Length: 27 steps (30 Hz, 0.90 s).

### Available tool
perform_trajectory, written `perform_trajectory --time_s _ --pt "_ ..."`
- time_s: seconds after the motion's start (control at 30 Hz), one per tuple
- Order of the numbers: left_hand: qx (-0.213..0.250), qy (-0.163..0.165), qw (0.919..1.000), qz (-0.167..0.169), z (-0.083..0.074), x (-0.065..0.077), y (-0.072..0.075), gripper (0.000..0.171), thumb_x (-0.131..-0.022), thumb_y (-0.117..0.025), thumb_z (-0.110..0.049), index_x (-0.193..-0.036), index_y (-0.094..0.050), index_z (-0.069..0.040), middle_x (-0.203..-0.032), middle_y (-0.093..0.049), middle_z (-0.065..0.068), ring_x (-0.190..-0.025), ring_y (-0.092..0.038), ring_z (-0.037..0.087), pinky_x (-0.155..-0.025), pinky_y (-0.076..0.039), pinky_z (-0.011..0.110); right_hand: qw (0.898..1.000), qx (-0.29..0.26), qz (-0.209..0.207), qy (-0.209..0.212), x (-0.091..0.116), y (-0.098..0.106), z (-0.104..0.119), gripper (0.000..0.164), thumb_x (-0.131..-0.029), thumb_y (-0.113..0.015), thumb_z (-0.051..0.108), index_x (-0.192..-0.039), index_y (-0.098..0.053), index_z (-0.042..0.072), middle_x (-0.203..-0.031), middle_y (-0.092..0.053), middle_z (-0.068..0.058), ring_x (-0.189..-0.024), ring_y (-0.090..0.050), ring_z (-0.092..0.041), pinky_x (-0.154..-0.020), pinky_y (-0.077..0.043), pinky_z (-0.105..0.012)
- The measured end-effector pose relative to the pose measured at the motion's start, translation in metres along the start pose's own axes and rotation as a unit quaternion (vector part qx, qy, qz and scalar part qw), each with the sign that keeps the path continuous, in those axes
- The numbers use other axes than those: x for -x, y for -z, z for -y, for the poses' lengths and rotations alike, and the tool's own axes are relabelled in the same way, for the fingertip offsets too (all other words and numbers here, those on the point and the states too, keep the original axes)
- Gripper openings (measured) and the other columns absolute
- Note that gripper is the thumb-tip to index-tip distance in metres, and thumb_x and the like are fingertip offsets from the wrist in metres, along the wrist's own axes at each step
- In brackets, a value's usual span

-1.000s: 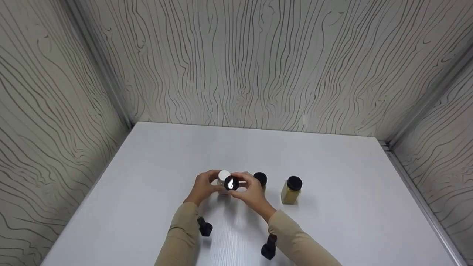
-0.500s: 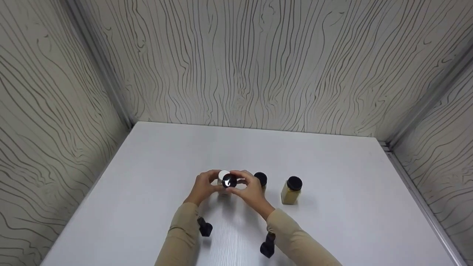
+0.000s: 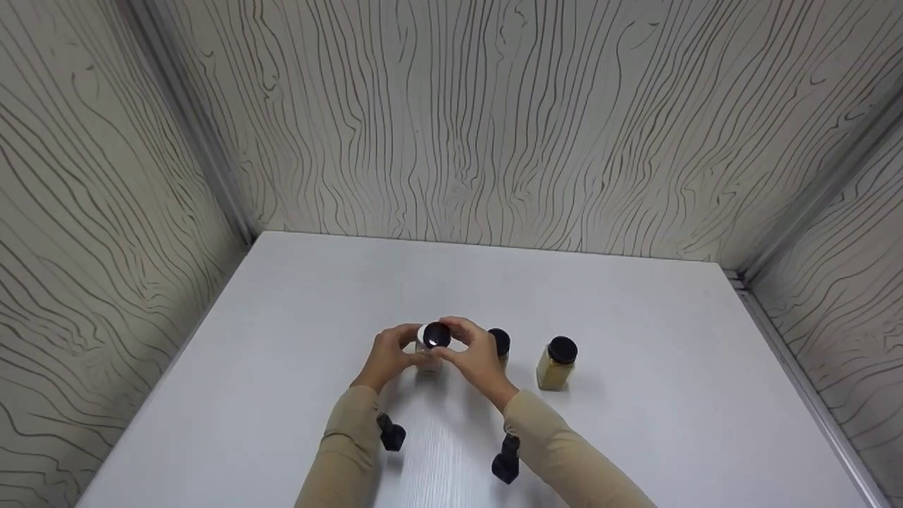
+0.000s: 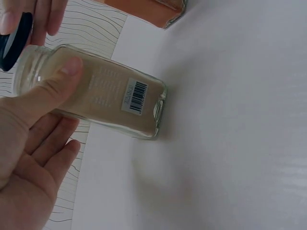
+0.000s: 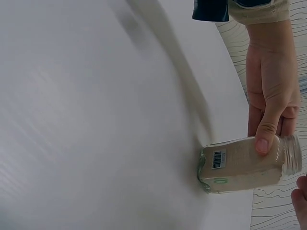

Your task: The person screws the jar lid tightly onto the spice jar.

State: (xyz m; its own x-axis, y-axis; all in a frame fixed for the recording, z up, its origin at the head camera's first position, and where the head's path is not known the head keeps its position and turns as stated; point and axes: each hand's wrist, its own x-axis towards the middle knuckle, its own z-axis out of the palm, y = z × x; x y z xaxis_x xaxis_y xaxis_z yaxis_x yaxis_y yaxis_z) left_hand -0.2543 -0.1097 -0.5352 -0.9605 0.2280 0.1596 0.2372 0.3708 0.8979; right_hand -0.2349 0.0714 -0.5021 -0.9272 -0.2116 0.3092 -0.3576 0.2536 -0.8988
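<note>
A square glass spice jar (image 4: 105, 91) of beige powder, with a barcode label on its side, stands on the white table. My left hand (image 3: 388, 353) grips it near the neck, the thumb lying along the glass in the left wrist view. Its threaded mouth (image 5: 292, 154) is uncovered. Right above the mouth, my right hand (image 3: 476, 353) pinches a black lid (image 3: 437, 334) between thumb and fingers. In the left wrist view the lid (image 4: 18, 40) is tilted and apart from the rim. Only fingertips of the right hand (image 5: 301, 196) show in the right wrist view.
Just right of my right hand is a black-capped jar (image 3: 499, 341), partly hidden by that hand; a jar with orange contents (image 4: 144, 7) shows in the left wrist view. Farther right stands a black-capped jar of yellow contents (image 3: 554, 367). Patterned walls (image 3: 451, 127) enclose the table.
My right hand has moved the black lid slightly away from me and to the left, over the jar's mouth, covering more of it in the head view. The left hand has stayed put.
</note>
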Motion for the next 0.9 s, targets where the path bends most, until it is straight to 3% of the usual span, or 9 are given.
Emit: perform_trajectory --time_s 0.4,0.9 --pt "0.009 0.01 0.9999 0.002 -0.001 0.0 0.0 0.05 -0.075 -0.08 -0.009 -0.121 -0.063 0.002 -0.123 -0.067 0.02 -0.121 -0.061 0.035 -0.114 -0.044 0.049 0.999 -0.028 0.008 -0.04 -0.009 -0.006 0.007 0.046 -0.078 -0.076 0.002 -0.12 -0.06 -0.007 -0.123 -0.064 -0.025 -0.119 -0.061 -0.038 -0.107 -0.051 -0.044" --pt "0.034 0.006 0.9993 0.012 0.0 0.0 0.0 0.051 -0.076 -0.079 -0.009 -0.122 -0.061 0.003 -0.125 -0.065 0.021 -0.123 -0.06 0.036 -0.116 -0.042 0.047 0.999 -0.001 0.011 -0.031 -0.014 -0.011 0.002 0.047 -0.076 -0.077 0.001 -0.119 -0.061 -0.008 -0.121 -0.065 -0.026 -0.118 -0.061 -0.04 -0.105 -0.052 -0.046"
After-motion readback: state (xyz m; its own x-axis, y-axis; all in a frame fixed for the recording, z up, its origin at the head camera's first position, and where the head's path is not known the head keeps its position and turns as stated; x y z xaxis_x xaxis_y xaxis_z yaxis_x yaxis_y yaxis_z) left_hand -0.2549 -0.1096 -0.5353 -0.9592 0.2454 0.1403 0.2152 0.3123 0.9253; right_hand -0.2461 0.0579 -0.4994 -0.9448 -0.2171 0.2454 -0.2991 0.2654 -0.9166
